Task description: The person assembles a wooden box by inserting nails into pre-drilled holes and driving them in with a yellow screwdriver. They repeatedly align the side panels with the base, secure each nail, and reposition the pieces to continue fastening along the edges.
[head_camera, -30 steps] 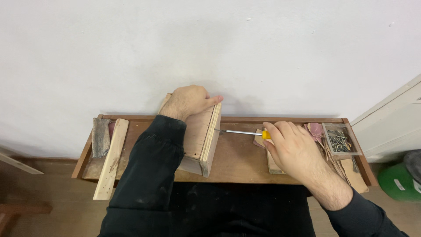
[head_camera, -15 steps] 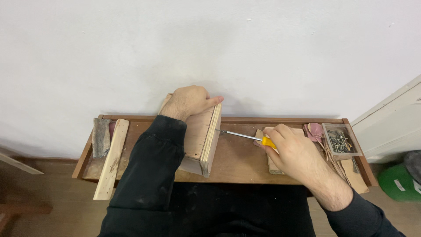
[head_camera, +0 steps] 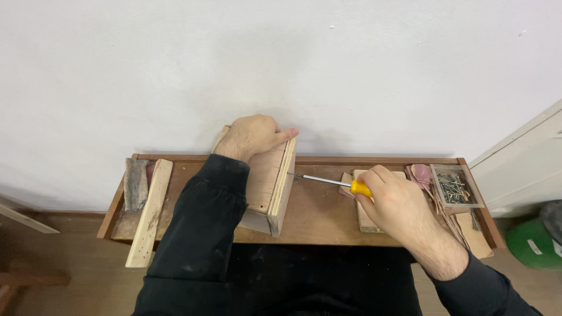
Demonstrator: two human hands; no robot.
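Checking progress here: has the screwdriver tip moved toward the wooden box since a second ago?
Yes. The screwdriver shifted left; its tip now meets the wooden box edge, gripped by the right hand.

Beyond the fingers (head_camera: 281, 136), plain white wall (head_camera: 293, 58), matt, evenly lit, with only a soft shadow just past the fingertips. Under them, narrow brown wooden bench (head_camera: 319, 219) with a raised rim, set against that wall. Below and left of the fingers, brown wooden floor (head_camera: 64, 263). Far right of them, white panelled door frame (head_camera: 521, 167) and a green container (head_camera: 530, 243) low on the floor.
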